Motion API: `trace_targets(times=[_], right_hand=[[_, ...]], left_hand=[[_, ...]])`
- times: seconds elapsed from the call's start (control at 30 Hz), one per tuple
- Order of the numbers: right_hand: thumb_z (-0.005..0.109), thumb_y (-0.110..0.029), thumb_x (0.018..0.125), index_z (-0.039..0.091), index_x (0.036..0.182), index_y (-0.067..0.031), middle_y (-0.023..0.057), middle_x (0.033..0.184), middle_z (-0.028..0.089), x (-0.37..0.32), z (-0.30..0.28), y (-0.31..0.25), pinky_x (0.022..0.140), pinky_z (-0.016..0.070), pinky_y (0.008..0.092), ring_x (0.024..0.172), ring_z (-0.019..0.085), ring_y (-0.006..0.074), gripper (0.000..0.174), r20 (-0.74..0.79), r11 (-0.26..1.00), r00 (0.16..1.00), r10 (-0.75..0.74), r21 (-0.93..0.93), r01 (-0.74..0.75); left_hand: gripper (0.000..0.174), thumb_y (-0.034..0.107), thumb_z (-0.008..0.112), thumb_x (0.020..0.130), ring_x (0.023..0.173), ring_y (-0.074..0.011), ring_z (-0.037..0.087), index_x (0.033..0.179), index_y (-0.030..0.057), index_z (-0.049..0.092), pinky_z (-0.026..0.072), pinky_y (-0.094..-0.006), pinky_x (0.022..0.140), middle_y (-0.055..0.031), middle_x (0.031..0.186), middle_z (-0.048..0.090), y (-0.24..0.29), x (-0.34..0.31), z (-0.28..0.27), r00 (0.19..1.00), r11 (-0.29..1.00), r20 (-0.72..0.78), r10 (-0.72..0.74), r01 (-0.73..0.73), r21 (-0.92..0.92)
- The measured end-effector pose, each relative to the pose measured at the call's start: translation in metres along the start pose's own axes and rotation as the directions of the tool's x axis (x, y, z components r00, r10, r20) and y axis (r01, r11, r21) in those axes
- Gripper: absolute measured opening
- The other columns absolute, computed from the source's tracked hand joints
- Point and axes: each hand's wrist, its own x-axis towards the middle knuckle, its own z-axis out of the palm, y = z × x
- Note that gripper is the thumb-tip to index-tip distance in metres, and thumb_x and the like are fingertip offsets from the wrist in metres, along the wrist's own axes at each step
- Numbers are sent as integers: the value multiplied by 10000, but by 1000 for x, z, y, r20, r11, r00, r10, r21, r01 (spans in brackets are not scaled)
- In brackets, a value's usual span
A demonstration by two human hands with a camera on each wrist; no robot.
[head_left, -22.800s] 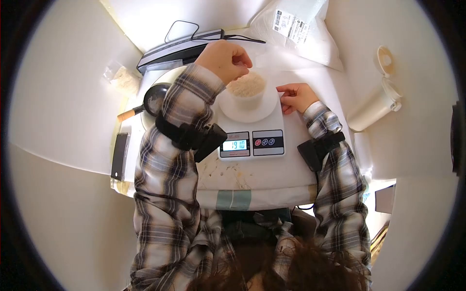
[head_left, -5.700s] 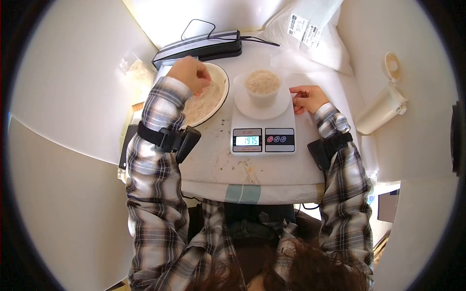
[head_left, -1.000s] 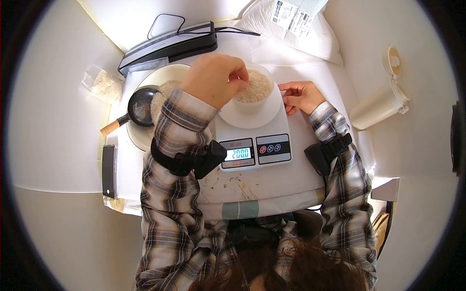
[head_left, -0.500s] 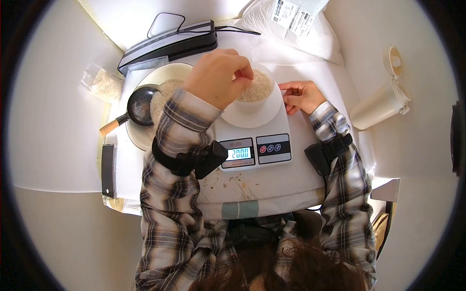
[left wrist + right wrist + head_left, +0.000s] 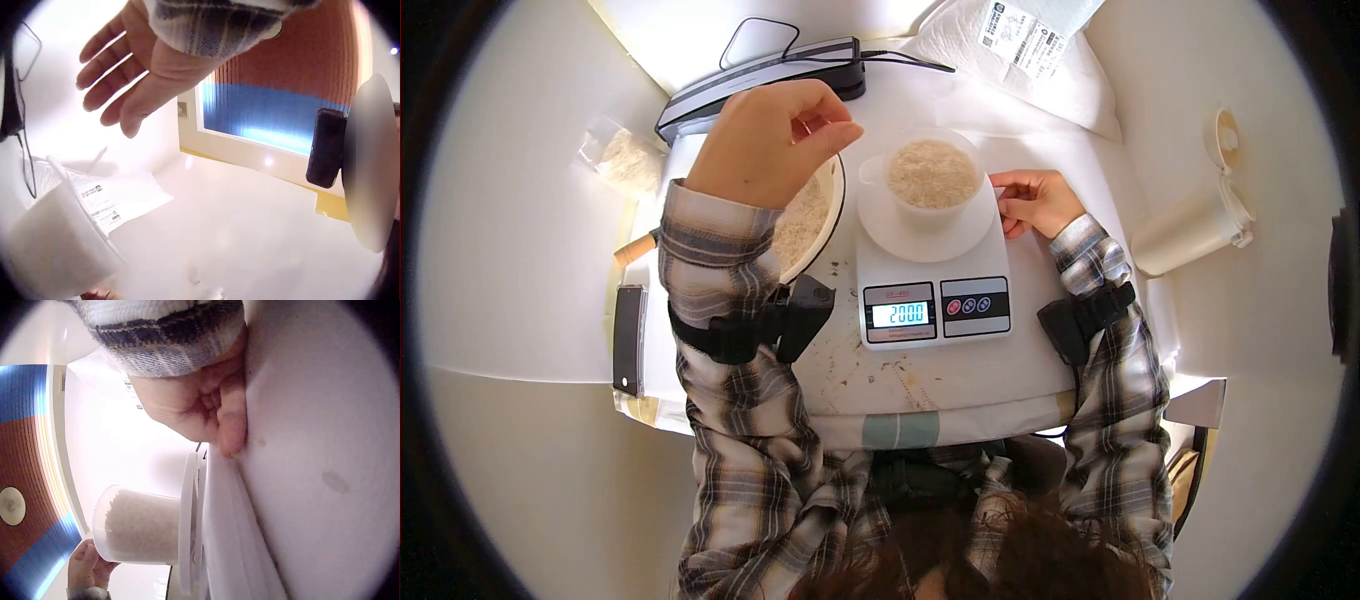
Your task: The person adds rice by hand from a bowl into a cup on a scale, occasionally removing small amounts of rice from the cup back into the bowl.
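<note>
My left hand (image 5: pixel 765 140) hovers at the left over an enamel bowl (image 5: pixel 838 205) of rice, its fingers relaxed and holding nothing; the left wrist view shows the fingers spread loosely. Hand and sleeve hide much of the bowl. A clear plastic tub (image 5: pixel 933 175) filled with rice stands on the round white platform of a kitchen scale (image 5: pixel 935 268), whose display reads 200.0. Beside the scale's right edge my right hand (image 5: pixel 1040 203) rests on the table, fingers loosely bent, fingertips right at the scale. In the right wrist view the tub (image 5: pixel 140 528) stands upright.
A black vacuum sealer (image 5: pixel 765 85) with a cable lies at the back. Behind to the right is a large white bag (image 5: pixel 1010 75). A cream flip-lid container (image 5: pixel 1190 235) lies right; a small rice bag (image 5: pixel 625 160), wooden handle (image 5: pixel 635 249) and phone (image 5: pixel 629 340) are left.
My left hand has moved left from above the tub to above the bowl. The display rose from 191.0 through 197.5 to 200.0. The right hand stays by the scale.
</note>
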Motion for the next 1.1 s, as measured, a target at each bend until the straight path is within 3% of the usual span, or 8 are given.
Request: trace_targets(times=[0.37, 0.47, 0.53, 0.67, 0.77, 0.9, 0.97, 1.1], right_hand=[[499, 30, 755, 529, 1058, 10, 74, 721, 588, 2, -3, 4, 523, 506, 238, 569, 575, 120, 305, 53, 999, 998, -34, -1, 34], [494, 30, 756, 530, 1057, 8, 70, 718, 583, 3, -3, 6, 520, 505, 236, 567, 573, 120, 304, 37, 999, 999, -31, -5, 31], [487, 32, 756, 529, 1057, 10, 65, 712, 577, 3, -4, 7, 518, 504, 235, 569, 572, 122, 305, 54, 999, 998, -35, 18, 34], [510, 44, 731, 527, 1044, 40, 77, 697, 559, 3, -3, 6, 512, 511, 260, 555, 573, 148, 313, 35, 999, 998, -43, 23, 42], [509, 42, 732, 517, 1057, 44, 82, 694, 558, 4, -4, 7, 513, 512, 261, 567, 579, 152, 325, 35, 999, 999, -35, 23, 34], [510, 31, 736, 509, 1063, 47, 89, 700, 559, 3, -3, 6, 519, 516, 264, 574, 585, 159, 327, 28, 999, 999, -42, 4, 42], [509, 27, 738, 508, 1062, 49, 92, 704, 561, 3, -3, 7, 521, 518, 264, 573, 586, 160, 325, 19, 999, 999, -43, 6, 43], [508, 21, 743, 501, 1070, 48, 94, 718, 563, 5, -4, 8, 526, 520, 264, 584, 589, 161, 329, 29, 999, 999, -45, 15, 45]], left_hand=[[156, 147, 594, 742, 637, -138, 553, 826, 17, 588, 440, -250, 615, -75, 698, 596, -16, -21, 1, 995, 994, 37, -94, 91, 59], [134, 163, 593, 697, 659, -218, 578, 740, 36, 600, 450, -298, 609, -110, 675, 586, -37, -28, 6, 981, 971, 72, -178, 164, 173], [169, 134, 623, 667, 666, -183, 589, 804, 38, 601, 453, -265, 623, -92, 712, 609, -49, -30, 12, 936, 924, 190, -298, 232, 304], [204, 146, 628, 645, 683, -198, 591, 826, 53, 619, 460, -284, 644, -82, 707, 609, -57, -37, 23, 845, 907, 390, -367, 231, 353], [194, 141, 614, 650, 698, -197, 591, 825, 58, 626, 461, -283, 650, -81, 714, 609, -61, -44, 34, 825, 891, 438, -358, 162, 425], [168, 103, 600, 652, 648, -194, 596, 809, 55, 633, 468, -277, 610, -86, 692, 610, -61, -47, 40, 840, 890, 401, -365, 188, 416], [154, 91, 644, 597, 734, -223, 599, 749, 107, 658, 466, -287, 699, -94, 736, 622, -61, -44, 42, 783, 842, 386, -488, 306, 444], [113, 79, 644, 586, 674, -223, 605, 696, 102, 659, 479, -291, 656, -84, 680, 621, -67, -42, 40, 777, 847, 390, -494, 327, 419]])
